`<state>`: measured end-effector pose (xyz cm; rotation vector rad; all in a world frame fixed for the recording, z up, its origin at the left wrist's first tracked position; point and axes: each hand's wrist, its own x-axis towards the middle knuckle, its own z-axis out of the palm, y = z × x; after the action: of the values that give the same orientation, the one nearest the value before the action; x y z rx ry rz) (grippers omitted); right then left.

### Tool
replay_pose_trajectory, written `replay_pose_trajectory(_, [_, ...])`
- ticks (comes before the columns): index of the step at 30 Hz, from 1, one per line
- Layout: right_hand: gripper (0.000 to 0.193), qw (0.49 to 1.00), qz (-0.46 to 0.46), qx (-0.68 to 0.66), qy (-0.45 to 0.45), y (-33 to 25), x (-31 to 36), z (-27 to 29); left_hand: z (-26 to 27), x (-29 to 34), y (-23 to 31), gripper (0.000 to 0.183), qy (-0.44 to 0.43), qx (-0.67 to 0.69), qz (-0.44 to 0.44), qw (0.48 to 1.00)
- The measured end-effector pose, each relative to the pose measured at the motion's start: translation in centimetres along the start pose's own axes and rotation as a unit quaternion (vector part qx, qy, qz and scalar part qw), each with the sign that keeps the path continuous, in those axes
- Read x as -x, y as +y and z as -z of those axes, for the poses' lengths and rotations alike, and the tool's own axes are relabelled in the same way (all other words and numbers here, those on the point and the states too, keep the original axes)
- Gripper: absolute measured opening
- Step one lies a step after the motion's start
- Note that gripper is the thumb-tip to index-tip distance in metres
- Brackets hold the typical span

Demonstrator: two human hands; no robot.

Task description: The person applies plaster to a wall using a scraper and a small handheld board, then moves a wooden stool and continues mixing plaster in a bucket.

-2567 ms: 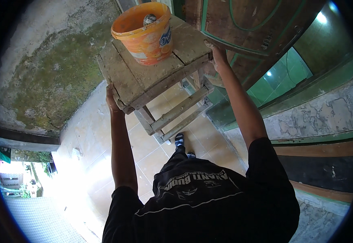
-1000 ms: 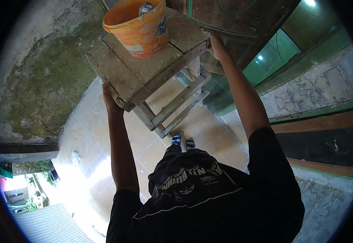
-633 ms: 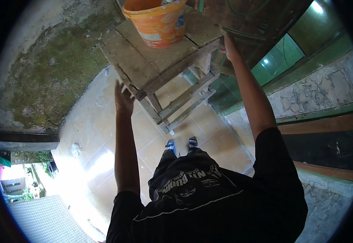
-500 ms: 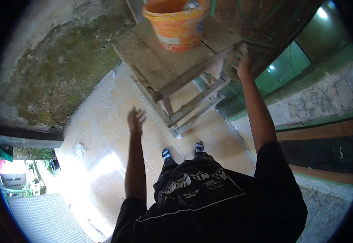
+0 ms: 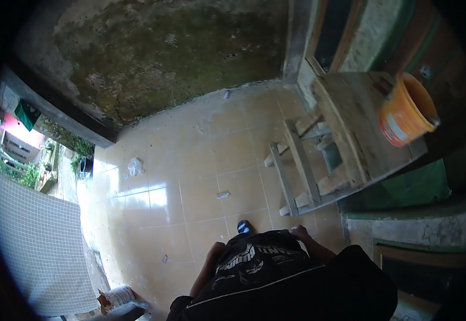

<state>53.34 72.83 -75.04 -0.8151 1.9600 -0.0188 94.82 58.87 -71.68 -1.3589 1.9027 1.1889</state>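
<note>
My left hand (image 5: 217, 247) is low by the left side of my black shirt (image 5: 254, 267), partly covered by the cloth. On the shirt's other side is my right hand (image 5: 299, 232), close to its hem. The fingers of both hands are too hidden and small to read, and I see nothing held. To the right stands a worn wooden table (image 5: 345, 128) with slatted legs. An orange bucket (image 5: 407, 112), smeared with pale stains, sits on its top, out of reach of either hand.
Tan floor tiles (image 5: 206, 160) carry a crumpled clear plastic bag (image 5: 135, 167) and a small wrapper (image 5: 222, 195). A mossy wall (image 5: 179, 59) rises at the far side. At left hang a checked sheet (image 5: 40, 241) and, below it, a torn cylindrical container (image 5: 116, 297).
Both arms have dropped from reaching outward to beside my body; my right hand has left the table's edge. My view has turned left, so table and bucket now appear at the right.
</note>
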Motion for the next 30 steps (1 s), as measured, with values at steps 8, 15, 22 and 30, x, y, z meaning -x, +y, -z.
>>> replay_pose_trajectory(8, [0.03,0.977,0.087,-0.131,0.145,-21.4,-4.1,7.6,7.7,-5.9,-5.8,0.032,0.052,-0.191,-0.177,0.964])
replay_pose_trajectory(15, [0.025,0.996,-0.02,0.056,0.061,-19.7,-15.2,7.9,22.0,-13.6,-5.8,0.038,0.132,0.119,0.027,0.984])
replay_pose_trajectory(22, [0.063,0.987,-0.004,-0.144,0.069,-29.3,-23.5,15.5,40.5,-23.9,-5.6,0.034,0.051,-0.281,-0.156,0.946])
replay_pose_trajectory(30, [0.069,0.988,0.025,-0.153,0.021,-38.0,-26.5,20.2,55.7,-36.2,10.8,0.037,-0.059,-0.271,-0.276,0.92])
